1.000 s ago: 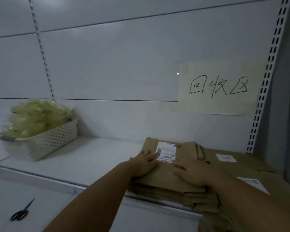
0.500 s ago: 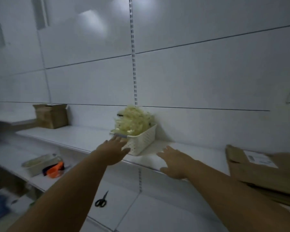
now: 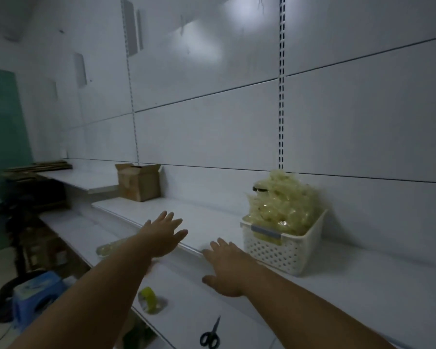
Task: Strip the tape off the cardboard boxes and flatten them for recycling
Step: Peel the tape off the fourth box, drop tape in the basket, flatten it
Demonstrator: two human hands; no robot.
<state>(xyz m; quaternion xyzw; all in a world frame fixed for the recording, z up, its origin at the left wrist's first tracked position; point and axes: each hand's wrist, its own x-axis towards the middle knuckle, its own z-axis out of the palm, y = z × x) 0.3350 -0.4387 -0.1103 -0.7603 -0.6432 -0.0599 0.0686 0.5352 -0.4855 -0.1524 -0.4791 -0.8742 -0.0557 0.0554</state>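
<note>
An upright brown cardboard box (image 3: pixel 139 182) with raised top flaps stands on the white upper shelf (image 3: pixel 199 222), far left against the wall. My left hand (image 3: pixel 163 235) hovers open over the shelf's front edge, well to the right of the box, holding nothing. My right hand (image 3: pixel 227 267) is open too, fingers spread, just below the shelf edge and left of the white basket (image 3: pixel 282 250). The basket is heaped with crumpled yellowish stripped tape (image 3: pixel 285 207). Flattened cardboard (image 3: pixel 40 167) lies on a shelf at the far left.
On the lower shelf lie black scissors (image 3: pixel 210 335), a yellowish tape roll (image 3: pixel 150 299) and a shallow tray (image 3: pixel 111 248). A blue stool (image 3: pixel 35 295) stands on the floor at the lower left, with dark clutter behind it. White wall panels rise behind the shelves.
My view has swung left, away from the stack of flattened boxes, which is out of sight now. Both hands left that stack and travelled left, empty, past the basket toward the upright box.
</note>
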